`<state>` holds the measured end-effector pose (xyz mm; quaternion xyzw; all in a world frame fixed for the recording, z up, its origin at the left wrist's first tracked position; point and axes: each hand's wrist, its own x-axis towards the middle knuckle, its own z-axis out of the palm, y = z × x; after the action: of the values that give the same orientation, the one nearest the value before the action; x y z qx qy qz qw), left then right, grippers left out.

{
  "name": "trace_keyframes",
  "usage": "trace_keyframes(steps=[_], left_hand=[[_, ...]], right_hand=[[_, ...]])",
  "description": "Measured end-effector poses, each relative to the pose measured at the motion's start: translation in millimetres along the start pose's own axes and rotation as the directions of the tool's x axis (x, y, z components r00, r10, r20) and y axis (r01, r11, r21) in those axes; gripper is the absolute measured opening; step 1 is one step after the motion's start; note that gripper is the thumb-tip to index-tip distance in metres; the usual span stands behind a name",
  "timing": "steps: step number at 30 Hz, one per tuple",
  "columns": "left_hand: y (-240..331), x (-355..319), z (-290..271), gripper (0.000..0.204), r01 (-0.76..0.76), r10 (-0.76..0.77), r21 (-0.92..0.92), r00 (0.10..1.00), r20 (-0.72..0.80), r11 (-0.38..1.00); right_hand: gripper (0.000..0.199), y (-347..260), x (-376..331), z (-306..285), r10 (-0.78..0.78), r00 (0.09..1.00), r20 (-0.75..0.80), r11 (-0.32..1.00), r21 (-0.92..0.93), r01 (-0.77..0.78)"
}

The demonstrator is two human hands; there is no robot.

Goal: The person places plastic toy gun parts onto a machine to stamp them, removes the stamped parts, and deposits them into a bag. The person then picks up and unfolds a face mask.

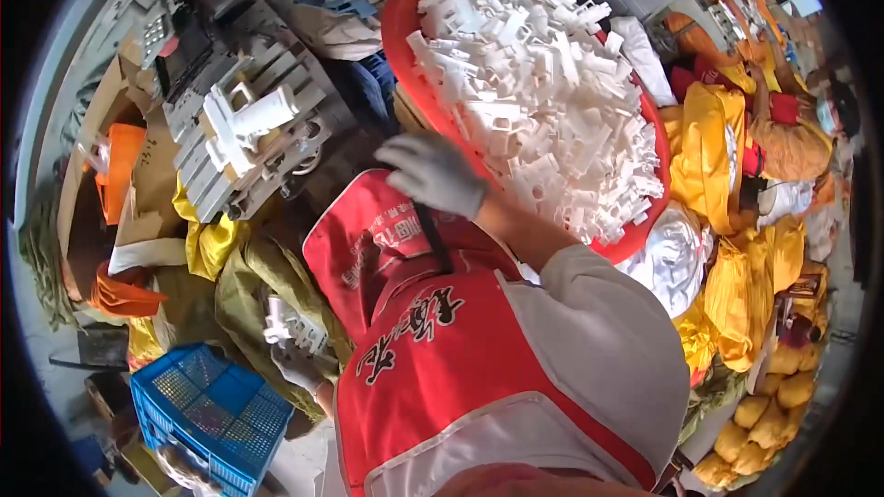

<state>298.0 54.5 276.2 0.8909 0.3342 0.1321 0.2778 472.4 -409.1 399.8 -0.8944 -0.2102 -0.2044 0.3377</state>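
My right hand (pixel 433 172), in a pale glove, hovers over my red apron (pixel 414 313), between the bench and the tub. Its fingers are stretched out and nothing shows in them. My left hand (pixel 299 368), also gloved, is low at the left by an olive-green sack (pixel 262 281). White plastic parts (pixel 299 327) lie at the sack's mouth right beside that hand; its fingers are too unclear to show a grip. A white toy gun part (pixel 249 120) sits on the slatted metal fixture (pixel 198 166). A red oval tub (pixel 401 14) is heaped with white toy gun pieces (pixel 534 83).
A blue plastic crate (pixel 207 414) stands at the lower left. An open cardboard box (pixel 152 166) with orange material is beside the fixture. Yellow sacks (pixel 704 143) and a white sack (pixel 668 258) line the tub's right. Another person (pixel 792 143) sits at far right.
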Motion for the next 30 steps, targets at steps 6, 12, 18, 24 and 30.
trace_keyframes(steps=[6, 12, 18, 24, 30], left_hand=[[-25, -3, 5, 0.036, 0.114, -0.114, -0.002, 0.993, 0.02, 0.993], [-27, 14, 42, 0.029, -0.084, 0.115, -0.193, 0.981, 0.157, 0.978], [38, 6, 41, 0.022, -0.31, 0.307, -0.026, 0.922, 0.236, 0.951], [43, 3, 18, 0.023, -0.255, 0.265, -0.095, 0.958, 0.111, 0.962], [103, 25, 4, 0.02, -0.368, 0.382, -0.232, 0.924, 0.018, 0.9]], right_hand=[[0.041, 130, -79, -61, 0.63, 0.776, 0.036, 0.575, -0.693, -0.435], [0.047, 158, -88, -7, 0.842, 0.484, 0.238, 0.522, -0.587, -0.619], [0.07, 185, -116, 21, 0.764, 0.603, -0.23, 0.508, -0.36, -0.782], [0.077, 134, -96, -46, 0.819, 0.565, -0.102, 0.383, -0.635, -0.671], [0.071, 134, -99, -66, 0.772, 0.635, -0.02, 0.462, -0.669, -0.582]])
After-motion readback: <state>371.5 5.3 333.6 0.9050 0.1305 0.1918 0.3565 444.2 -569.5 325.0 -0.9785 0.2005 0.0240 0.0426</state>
